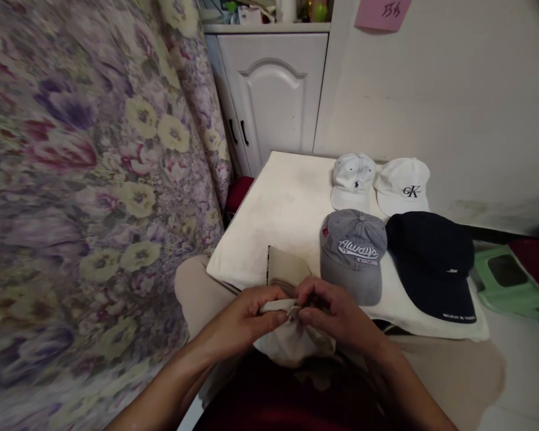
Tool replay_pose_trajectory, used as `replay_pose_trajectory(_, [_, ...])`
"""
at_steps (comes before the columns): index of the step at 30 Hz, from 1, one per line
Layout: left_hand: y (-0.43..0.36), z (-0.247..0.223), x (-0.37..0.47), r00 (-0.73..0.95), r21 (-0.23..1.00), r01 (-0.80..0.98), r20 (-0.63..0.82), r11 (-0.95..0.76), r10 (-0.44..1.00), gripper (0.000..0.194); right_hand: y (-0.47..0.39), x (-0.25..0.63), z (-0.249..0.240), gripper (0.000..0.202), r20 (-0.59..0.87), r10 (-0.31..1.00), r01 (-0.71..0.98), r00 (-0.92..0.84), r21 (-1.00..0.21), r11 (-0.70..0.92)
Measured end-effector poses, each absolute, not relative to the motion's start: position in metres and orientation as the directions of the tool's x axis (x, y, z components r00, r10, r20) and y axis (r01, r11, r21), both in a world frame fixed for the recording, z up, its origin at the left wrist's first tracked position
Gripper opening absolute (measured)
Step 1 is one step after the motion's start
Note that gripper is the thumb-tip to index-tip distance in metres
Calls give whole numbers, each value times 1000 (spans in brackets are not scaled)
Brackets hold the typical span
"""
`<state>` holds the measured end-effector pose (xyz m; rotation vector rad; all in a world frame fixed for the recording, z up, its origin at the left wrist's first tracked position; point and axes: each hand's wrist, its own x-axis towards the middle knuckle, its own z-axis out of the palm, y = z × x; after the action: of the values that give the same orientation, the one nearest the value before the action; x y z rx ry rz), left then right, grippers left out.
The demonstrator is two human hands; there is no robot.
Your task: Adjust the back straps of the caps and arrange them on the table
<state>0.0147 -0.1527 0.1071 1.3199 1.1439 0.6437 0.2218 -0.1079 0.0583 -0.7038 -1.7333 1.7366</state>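
Observation:
A beige baseball cap lies at the near edge of the table, its brim pointing away from me and its crown over my lap. My left hand pinches the cap's back strap between thumb and fingers. From the other side, my right hand grips the strap close to a small metal buckle. Fingers partly cover the buckle, so I cannot tell whether it is fastened. Right of the hands lies a grey cap with white lettering, and beyond it a dark navy cap.
Two white caps, one with a small rider logo and one with black letters, sit at the back of the white-covered table. A floral curtain hangs at left. A green plastic stool stands at right, a white cabinet behind.

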Motion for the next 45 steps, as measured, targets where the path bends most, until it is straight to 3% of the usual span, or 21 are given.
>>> replay_pose_trajectory(2, [-151,107,15,352,954,230,-266,192,897,19,-111,222,67,13,108,741,13,-663,-988,156])
replay_pose_trajectory(5, [-150,106,16,348,959,222,-246,175,905,17,-115,221,73,5,178,751,4,-636,-972,234])
replay_pose_trajectory(12, [-150,105,17,329,970,123,-239,209,914,15,-113,221,69,5,219,746,-59,-629,-970,236])
replay_pose_trajectory(18, [-151,104,18,310,968,140,-243,208,919,16,-113,217,64,8,253,763,-133,-595,-967,216])
replay_pose_trajectory(24, [-149,103,19,299,966,122,-253,226,920,19,-114,213,61,14,230,820,-91,-524,-972,215])
replay_pose_trajectory(45, [-149,99,19,316,971,132,-233,201,920,21,-115,212,59,18,247,827,-30,-505,-963,269])
